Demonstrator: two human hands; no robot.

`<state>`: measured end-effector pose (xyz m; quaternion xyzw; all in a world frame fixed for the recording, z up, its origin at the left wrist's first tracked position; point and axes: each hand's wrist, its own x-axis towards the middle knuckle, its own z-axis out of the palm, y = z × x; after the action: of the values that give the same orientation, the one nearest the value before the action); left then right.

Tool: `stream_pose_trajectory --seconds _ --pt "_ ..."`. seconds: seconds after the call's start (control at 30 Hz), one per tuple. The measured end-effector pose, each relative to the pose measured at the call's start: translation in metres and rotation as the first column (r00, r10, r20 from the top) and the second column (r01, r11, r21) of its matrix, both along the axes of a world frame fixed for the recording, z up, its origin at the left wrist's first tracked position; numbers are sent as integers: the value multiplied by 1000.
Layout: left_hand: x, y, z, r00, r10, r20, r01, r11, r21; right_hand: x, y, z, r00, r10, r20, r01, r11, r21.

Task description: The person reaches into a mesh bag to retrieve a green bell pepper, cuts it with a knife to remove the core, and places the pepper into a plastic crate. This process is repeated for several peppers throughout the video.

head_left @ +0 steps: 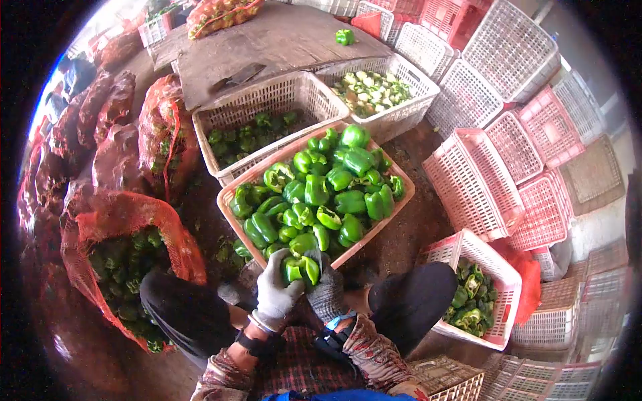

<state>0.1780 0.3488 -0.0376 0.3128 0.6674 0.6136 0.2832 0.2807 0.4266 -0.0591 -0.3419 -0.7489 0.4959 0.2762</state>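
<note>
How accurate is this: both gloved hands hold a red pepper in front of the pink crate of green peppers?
Wrong colour: the pepper in the left hand and right hand is green, not red; the head view shows it before the pink crate.

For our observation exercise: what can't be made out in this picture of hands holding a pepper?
All head view.
The green bell pepper: underside covered by white-gloved left hand and grey-gloved right hand.
The red mesh sack: partly behind black-trousered knee.
Pale pieces in white plastic crate: too small.
</note>
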Motion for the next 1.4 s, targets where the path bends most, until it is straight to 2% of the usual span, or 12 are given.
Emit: stream_pose_trajectory --seconds 0.17,0.4,0.53,0.63,0.73,0.8,0.87,0.9,1.0,1.13,1.2,1.4 --pt "-3 7 -12 905 120 408 -163 984 72 -5 8 -16 987 -145 -68 145 989 -4" --pt "-32 35 -21 563 -51 825 -234 947 219 -2 44 -45 949 -312 49 246 635 -732" --pt "-89 66 2 881 119 457 -217 962 169 -57 95 37 977 -202 -70 214 932 291" --pt "-129 84 8 669 74 -740 -287 944 -165 -89 121 66 891 -168 422 -130 796 591" --pt "-137 84 -53 423 -413 -807 -260 798 -544 -110 135 12 678 35 735 -577 644 502" --pt "-133 80 -51 422 -504 -753 -217 751 -624 -113 143 -23 886 165 434 -387 779 494" --pt "-141 77 -49 612 -447 -653 -66 794 -605 -120 144 31 693 79 717 -305 933 192" --pt "-151 75 -46 655 -463 -598 39 810 -585 -116 166 -17 978 42 204 -138 867 479" --pt "-185 57 -34 827 -226 -515 111 963 -245 -138 178 9 964 -94 -250 138 977 163" --pt "-229 -7 58 989 -52 -139 36 993 -116 -188 139 68 999 -11 -40 -3 945 -328" --pt "-248 -58 76 989 139 44 -141 989 45 -216 143 9 982 40 186 -49 998 45" --pt "-243 -259 -2 632 764 130 -745 646 -170 -229 103 -51 913 158 376 -192 980 56"
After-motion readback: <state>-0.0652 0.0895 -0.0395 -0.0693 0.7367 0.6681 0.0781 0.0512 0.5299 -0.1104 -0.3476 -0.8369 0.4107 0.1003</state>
